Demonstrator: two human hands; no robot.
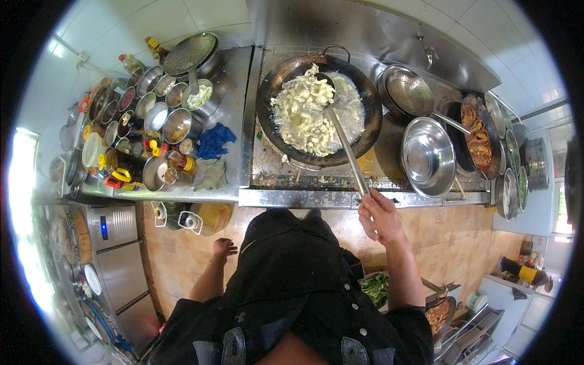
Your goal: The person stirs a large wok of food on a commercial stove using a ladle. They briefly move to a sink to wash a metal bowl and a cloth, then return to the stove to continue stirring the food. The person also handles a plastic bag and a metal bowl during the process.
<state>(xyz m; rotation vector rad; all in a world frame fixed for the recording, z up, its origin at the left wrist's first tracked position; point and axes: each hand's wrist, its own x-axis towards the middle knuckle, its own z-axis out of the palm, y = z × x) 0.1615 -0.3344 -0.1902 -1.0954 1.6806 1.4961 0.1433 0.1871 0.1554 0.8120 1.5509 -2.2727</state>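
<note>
A large wok (372, 132) stands on the stove, full of pale, lumpy pieces of food (301, 114) in bubbling liquid, probably oil. My right hand (381, 216) grips the handle of a long metal ladle (344, 141), whose bowl rests among the food near the wok's middle. At my left side, below the counter edge, hangs my left hand (224, 247), its fingers loosely bent and no object visible in it. To the wok's right are a perforated metal strainer (410, 93) over a pot and an empty steel bowl (428, 155).
Several metal seasoning bowls (178, 125) and bottles crowd the left counter, beside a blue cloth (216, 140). Large oil jugs (212, 218) stand on the floor below. Another pan (492, 155) with brown food is at far right; leafy greens (375, 289) lie behind my right side.
</note>
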